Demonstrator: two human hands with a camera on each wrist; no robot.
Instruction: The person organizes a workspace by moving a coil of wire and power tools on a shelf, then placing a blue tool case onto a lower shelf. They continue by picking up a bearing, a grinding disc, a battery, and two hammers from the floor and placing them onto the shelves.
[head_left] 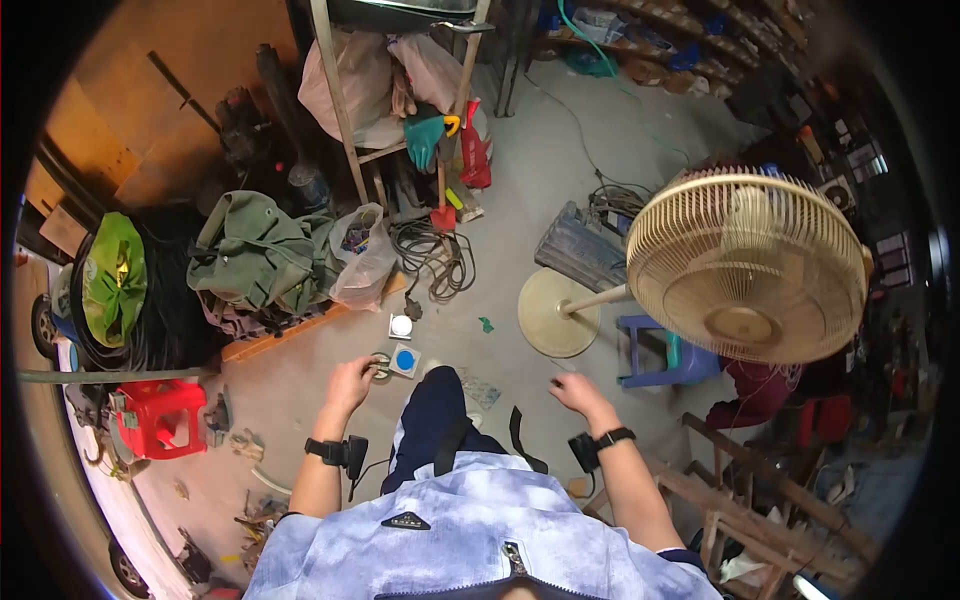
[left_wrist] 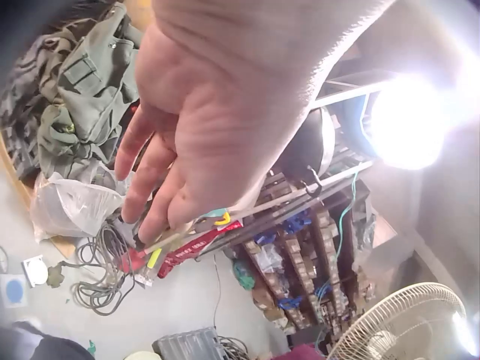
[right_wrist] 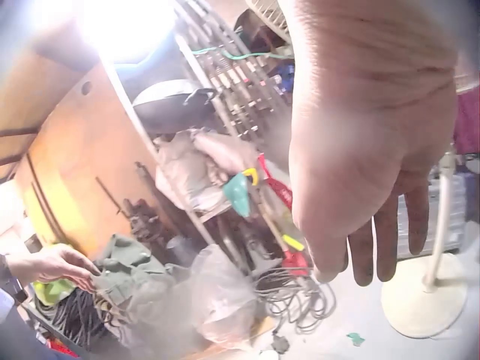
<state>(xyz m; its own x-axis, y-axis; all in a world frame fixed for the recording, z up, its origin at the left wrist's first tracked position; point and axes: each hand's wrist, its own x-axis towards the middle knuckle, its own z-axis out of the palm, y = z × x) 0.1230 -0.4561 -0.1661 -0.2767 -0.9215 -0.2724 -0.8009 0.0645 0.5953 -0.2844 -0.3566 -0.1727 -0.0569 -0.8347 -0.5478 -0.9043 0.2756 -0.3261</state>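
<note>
My left hand hangs in the air on the left, its fingers loose and holding nothing; the left wrist view shows its palm and relaxed fingers. Just past its fingertips in the head view lie a dark green ring-shaped item and a pale square with a blue disc. Beyond them is a white square with a round white middle. My right hand hovers on the other side, in front of the fan base. Seen from its wrist, that hand has its fingers extended downward, with nothing in them.
A standing fan rises at the right beside a blue stool. Coiled cable, a clear plastic bag and a green canvas bag lie ahead. A red stool stands left, a wooden frame near right.
</note>
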